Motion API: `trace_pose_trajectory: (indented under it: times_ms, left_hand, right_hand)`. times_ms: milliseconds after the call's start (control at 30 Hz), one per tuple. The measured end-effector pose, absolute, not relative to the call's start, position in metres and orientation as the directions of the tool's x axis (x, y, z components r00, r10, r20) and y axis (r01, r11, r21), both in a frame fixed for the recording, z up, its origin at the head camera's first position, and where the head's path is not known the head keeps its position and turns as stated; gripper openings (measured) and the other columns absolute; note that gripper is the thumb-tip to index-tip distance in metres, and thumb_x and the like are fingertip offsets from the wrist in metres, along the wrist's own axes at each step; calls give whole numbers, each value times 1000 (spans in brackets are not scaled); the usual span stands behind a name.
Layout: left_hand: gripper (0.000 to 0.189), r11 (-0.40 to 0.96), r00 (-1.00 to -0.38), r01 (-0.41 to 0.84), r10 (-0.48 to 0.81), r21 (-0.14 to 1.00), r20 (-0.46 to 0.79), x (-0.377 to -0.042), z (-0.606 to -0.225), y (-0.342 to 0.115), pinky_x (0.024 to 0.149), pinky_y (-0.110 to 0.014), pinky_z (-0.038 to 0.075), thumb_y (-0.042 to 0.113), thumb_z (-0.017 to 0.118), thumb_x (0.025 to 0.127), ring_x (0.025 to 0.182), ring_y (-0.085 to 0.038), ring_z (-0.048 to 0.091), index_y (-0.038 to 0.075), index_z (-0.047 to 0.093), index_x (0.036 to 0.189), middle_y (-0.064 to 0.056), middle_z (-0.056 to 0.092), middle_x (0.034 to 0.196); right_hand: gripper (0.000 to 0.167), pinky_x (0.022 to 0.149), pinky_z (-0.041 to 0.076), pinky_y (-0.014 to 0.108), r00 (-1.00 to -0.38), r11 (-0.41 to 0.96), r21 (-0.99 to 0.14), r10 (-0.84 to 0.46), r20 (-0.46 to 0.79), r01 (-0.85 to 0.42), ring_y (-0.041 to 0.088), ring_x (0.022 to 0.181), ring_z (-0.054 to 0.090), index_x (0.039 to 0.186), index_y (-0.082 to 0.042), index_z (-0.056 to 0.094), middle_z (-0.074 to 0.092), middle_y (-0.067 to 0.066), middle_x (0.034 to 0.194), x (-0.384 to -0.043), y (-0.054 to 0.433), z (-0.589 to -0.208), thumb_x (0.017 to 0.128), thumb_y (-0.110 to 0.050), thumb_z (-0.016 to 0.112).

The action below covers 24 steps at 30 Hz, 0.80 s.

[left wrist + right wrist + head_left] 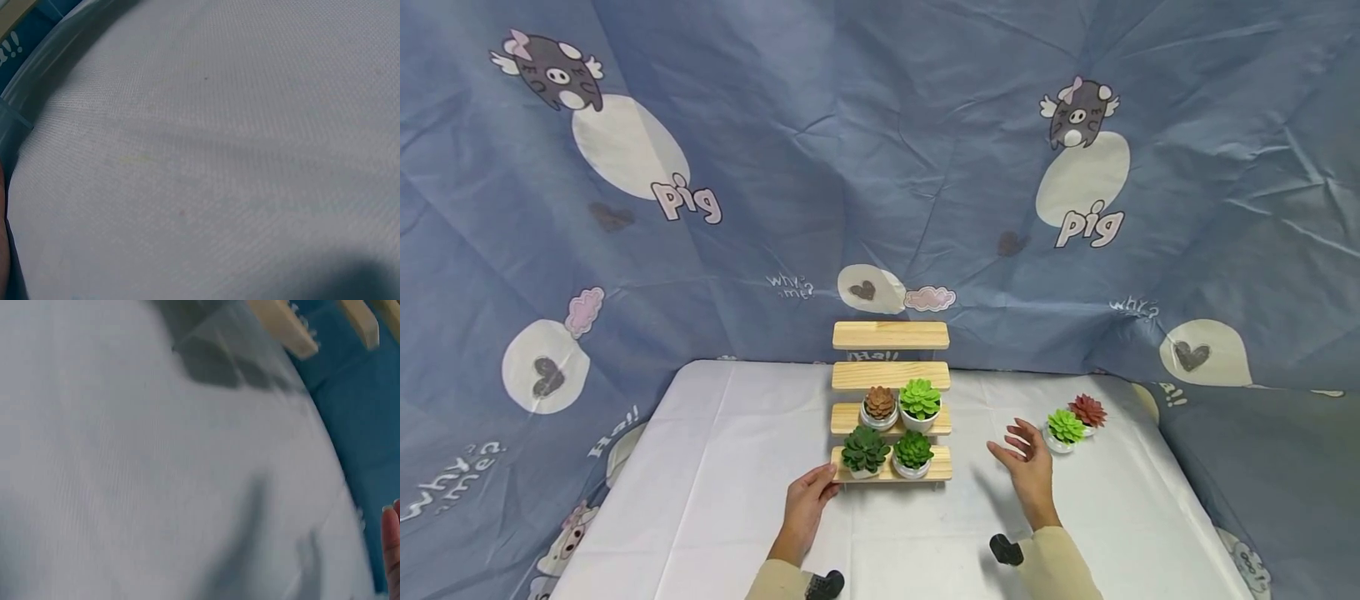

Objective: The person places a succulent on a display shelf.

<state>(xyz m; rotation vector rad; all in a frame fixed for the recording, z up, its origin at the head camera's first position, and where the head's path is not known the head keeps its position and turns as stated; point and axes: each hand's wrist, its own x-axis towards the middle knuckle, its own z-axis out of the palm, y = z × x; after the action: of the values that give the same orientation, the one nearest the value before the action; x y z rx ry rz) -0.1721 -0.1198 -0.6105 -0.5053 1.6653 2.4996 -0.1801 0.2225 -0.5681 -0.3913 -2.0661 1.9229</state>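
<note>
A tiered wooden stand [891, 335] with several plank steps stands at the back middle of the table. My left hand [806, 506] pinches the left end of its lowest step. On that step sit a dark green succulent [865, 448] and a mid-green succulent [913, 450]. One step up are a brown succulent [880, 403] and a bright green succulent [920, 398], each in a white pot. My right hand [1028, 471] hovers over the table with loosely bent fingers and holds nothing. Just right of it stand a light green potted succulent [1065, 426] and a dark red succulent [1087, 411].
A white cloth [737, 450] covers the table. Blue printed fabric [895, 167] hangs behind it and at both sides. The two upper steps of the stand bear no plants. In the right wrist view, plank ends [284, 328] show at the top.
</note>
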Motion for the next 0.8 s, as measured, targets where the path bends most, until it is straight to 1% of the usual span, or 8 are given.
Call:
trace_pose_trajectory:
  times_ms: [200, 433, 567, 667, 800]
  left_hand:
    - [10, -404, -938, -268, -100, 875, -333, -174, -613, -117, 69, -21, 54, 8, 65, 93, 75, -8, 62, -1, 70, 94, 1, 66, 81]
    - [14, -389, -937, -269, -107, 881, -334, -174, -615, -116, 70, -21, 54, 10, 66, 92, 75, -10, 62, -3, 68, 96, 0, 65, 83]
    - [15, -382, -938, -267, -109, 885, -330, -173, -615, -116, 70, -21, 54, 10, 66, 92, 76, -10, 62, -4, 68, 96, 0, 66, 83]
    - [16, -376, -938, -267, -111, 887, -329, -173, -614, -118, 70, -22, 54, 10, 66, 92, 76, -10, 62, -5, 68, 98, 0, 66, 84]
    - [17, -371, -937, -269, -112, 889, -330, -173, -612, -120, 71, -21, 54, 10, 66, 93, 76, -10, 62, -5, 67, 99, 0, 66, 84]
  right_hand:
    - [68, 72, 45, 8, -865, 72, -997, 503, 4, 38, 19, 103, 51, 138, -1, 44, 52, 17, 126, -173, 246, -585, 79, -5, 79]
    - [69, 66, 43, 7, -769, 46, -995, 638, -34, 83, 7, 91, 51, 135, -2, 46, 52, 9, 117, -163, 266, -604, 77, -7, 82]
    - [67, 64, 43, 6, -727, 20, -996, 685, -52, 90, 4, 85, 52, 133, -1, 46, 52, 10, 115, -160, 273, -611, 76, -5, 81]
    - [67, 63, 43, 6, -708, 23, -994, 704, -60, 107, 3, 85, 52, 134, -2, 45, 52, 10, 116, -161, 277, -614, 77, -5, 81]
    - [70, 65, 41, 5, -692, 40, -987, 717, -81, 157, 3, 89, 48, 137, -4, 43, 49, 7, 120, -165, 281, -613, 78, -10, 81]
